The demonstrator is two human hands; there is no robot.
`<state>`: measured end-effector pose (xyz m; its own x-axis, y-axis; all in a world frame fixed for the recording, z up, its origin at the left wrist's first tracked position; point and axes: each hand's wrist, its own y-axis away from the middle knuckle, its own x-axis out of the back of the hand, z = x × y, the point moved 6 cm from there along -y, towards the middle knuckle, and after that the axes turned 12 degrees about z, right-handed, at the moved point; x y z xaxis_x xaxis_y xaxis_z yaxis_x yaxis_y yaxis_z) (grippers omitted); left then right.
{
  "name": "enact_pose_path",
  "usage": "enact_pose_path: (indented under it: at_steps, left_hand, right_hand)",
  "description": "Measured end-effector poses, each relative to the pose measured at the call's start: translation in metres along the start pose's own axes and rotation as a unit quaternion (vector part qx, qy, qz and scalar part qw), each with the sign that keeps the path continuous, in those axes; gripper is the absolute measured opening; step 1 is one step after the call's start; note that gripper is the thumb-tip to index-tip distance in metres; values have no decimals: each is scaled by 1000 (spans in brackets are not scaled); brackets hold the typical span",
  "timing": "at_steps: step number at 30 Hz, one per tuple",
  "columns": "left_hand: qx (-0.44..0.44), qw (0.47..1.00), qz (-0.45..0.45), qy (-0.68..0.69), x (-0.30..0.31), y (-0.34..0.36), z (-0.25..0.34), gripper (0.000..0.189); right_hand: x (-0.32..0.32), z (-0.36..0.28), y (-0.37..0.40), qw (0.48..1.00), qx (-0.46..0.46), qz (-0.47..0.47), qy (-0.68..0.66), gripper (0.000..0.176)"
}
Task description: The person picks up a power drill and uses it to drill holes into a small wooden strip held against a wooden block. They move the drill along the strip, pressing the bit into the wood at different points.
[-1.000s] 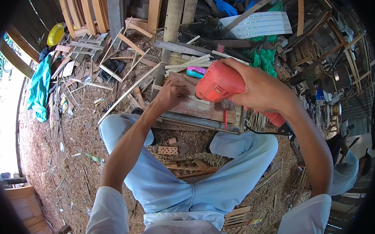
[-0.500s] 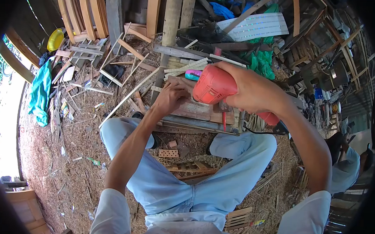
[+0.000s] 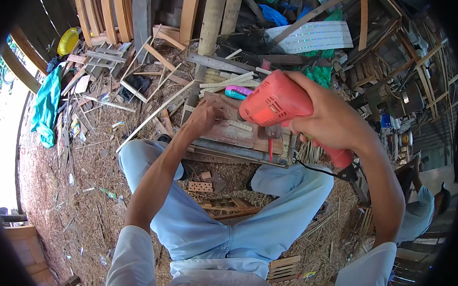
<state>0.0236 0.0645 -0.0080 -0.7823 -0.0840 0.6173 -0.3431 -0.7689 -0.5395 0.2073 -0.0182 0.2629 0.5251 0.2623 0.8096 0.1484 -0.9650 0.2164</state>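
A red corded power drill is in my right hand, whose fingers wrap round its grip; its front end points left and down toward the work surface. Close to that end, my left hand rests over the low wooden bench, fingers bent; what they hold, if anything, is too small to name. A small pale wood strip lies just right of my left fingertips. Behind the drill's front end sits a purple and teal object. A red pencil-like stick stands at the bench's right side.
Loose wood strips lie left of the bench. A holed brick sits on the shaving-covered ground between my legs. Curved wooden pieces lean at the back left. Another person is at the far right. A black cord runs from the drill.
The drill in my right hand has turned and shifted slightly right, showing more of its handle and cord. My left hand has moved slightly, uncovering the small strip. The view has shifted a little.
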Motion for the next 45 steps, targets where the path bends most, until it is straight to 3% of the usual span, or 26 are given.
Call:
enact_pose_path:
  at_steps: [1,3,13,16,19,25,29,45]
  left_hand:
    - [-2,1000,1,3,3,-2,5,27]
    - [-68,997,3,-24,13,-1,21,29]
    - [-48,999,-15,12,7,-6,27,21]
    - [-43,999,-13,19,5,-4,24,21]
    - [-51,999,-3,14,3,-4,22,21]
    - [-49,998,-1,39,6,-5,23,20]
    - [-61,998,14,21,10,-5,27,21]
    - [-49,999,5,16,8,-4,23,22]
  right_hand:
    - [1,4,4,999,-32,-7,-5,81]
    - [-1,8,6,1000,-12,13,6,82]
    - [-7,22,1,998,38,43,13,78]
    - [-9,21,1,1000,-30,5,-7,83]
    - [-9,21,0,999,-35,2,-7,82]
    - [-13,28,-5,1000,6,8,17,81]
    - [-13,26,-3,1000,-27,-8,8,82]
    - [-13,26,-4,1000,-5,-2,2,82]
